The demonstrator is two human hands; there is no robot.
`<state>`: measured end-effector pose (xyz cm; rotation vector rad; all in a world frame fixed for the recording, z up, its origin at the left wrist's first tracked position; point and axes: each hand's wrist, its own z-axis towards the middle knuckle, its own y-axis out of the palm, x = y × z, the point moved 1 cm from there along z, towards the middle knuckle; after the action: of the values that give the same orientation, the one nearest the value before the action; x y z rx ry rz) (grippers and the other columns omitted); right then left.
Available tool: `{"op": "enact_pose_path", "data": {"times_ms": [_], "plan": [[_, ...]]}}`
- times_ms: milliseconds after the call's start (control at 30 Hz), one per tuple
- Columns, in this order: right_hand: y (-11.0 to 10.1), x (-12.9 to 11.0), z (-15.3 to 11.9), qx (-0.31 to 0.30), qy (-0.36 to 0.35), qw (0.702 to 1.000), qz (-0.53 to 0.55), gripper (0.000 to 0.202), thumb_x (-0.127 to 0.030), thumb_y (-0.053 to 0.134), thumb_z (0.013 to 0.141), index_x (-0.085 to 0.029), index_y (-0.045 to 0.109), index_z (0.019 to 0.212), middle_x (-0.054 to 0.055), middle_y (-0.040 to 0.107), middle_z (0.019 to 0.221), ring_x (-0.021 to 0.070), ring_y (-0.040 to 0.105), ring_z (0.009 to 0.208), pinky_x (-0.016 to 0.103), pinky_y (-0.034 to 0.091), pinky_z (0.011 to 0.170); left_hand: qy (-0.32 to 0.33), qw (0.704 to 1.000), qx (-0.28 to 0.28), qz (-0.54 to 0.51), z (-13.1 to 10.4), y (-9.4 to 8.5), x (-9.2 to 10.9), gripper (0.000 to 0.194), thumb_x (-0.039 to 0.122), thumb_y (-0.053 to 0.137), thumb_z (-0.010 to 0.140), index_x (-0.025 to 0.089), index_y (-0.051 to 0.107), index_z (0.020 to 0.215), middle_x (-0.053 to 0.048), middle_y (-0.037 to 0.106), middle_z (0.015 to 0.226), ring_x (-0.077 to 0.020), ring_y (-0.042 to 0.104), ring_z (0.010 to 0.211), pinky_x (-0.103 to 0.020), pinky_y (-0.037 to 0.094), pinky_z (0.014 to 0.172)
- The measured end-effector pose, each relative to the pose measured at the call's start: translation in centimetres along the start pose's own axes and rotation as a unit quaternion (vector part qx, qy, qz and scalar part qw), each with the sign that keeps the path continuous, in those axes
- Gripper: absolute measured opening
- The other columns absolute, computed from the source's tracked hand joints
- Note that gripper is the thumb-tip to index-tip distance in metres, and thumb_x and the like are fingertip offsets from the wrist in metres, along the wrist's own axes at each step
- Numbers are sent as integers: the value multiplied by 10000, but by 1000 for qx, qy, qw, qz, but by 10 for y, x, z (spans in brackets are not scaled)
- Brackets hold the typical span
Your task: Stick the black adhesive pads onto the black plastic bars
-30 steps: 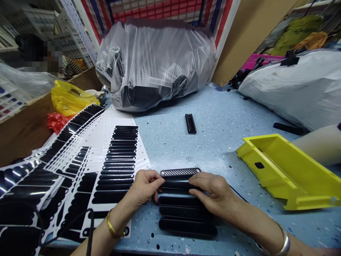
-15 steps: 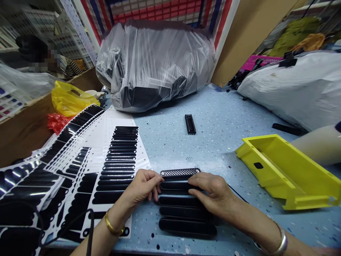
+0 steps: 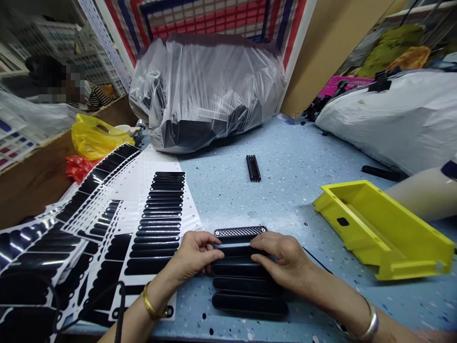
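Several long black strips with rounded ends (image 3: pixel 250 305) lie in a column at the front of the blue speckled table. My left hand (image 3: pixel 197 253) pinches the left end of one upper black strip (image 3: pixel 235 251) between thumb and fingers. At its right end, my right hand (image 3: pixel 282 253) has thumb and fingers closed round the same strip. Just beyond both hands lies a black piece with a silver mesh pattern (image 3: pixel 241 232). White sheets with black adhesive-like strips (image 3: pixel 157 221) are spread to the left of my left hand.
A yellow bin (image 3: pixel 383 233) stands at the right. A small black part (image 3: pixel 253 168) lies mid-table. A plastic-wrapped bundle (image 3: pixel 214 90) fills the back, with yellow (image 3: pixel 100 136) and white bags (image 3: pixel 392 114) at the sides. A person (image 3: pixel 71 83) is at the far left.
My left thumb has moved right onto the end of the upper strip, and that strip now looks slightly tilted. My right hand has kept its grip. The view has shifted slightly.
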<state>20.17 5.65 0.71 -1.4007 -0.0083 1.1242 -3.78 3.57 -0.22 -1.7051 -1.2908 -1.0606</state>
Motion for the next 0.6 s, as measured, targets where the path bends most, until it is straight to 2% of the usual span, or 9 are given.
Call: {"op": "enact_pose_path", "data": {"times_ms": [100,233,367,467,600], "plan": [[-2,-2,1,1,8,1000,9,163,-110,608,802,-195,738,851,56,735,803,190,682,712,306,564,653,3,1000,-15,14,-1,-1,1,403,432,773,650,104,713,877,49,549,442,-96,508,347,-178,364,342],[-6,-2,2,-8,29,999,33,149,-122,643,801,-201,745,875,43,736,805,182,688,727,297,569,671,11,999,8,30,-2,2,0,384,482,722,698,108,736,786,38,514,397,-98,490,338,-178,331,334],[-6,7,1,-16,53,993,109,151,-162,707,802,-226,775,920,32,766,848,181,715,767,280,586,695,14,999,20,32,-2,3,-3,384,497,721,696,117,741,749,38,500,382,-96,475,329,-180,322,335],[-5,13,0,-18,43,988,150,169,-182,705,832,-234,781,973,37,778,889,184,724,810,279,594,721,14,999,17,33,-2,3,-4,405,516,728,683,116,742,747,35,498,379,-101,479,325,-183,323,331],[-5,13,-6,-15,14,993,118,194,-213,668,886,-225,758,1056,59,776,962,188,719,867,325,598,798,18,999,16,35,-2,2,-5,406,517,722,686,118,745,755,36,494,362,-96,467,318,-180,321,334]]}}
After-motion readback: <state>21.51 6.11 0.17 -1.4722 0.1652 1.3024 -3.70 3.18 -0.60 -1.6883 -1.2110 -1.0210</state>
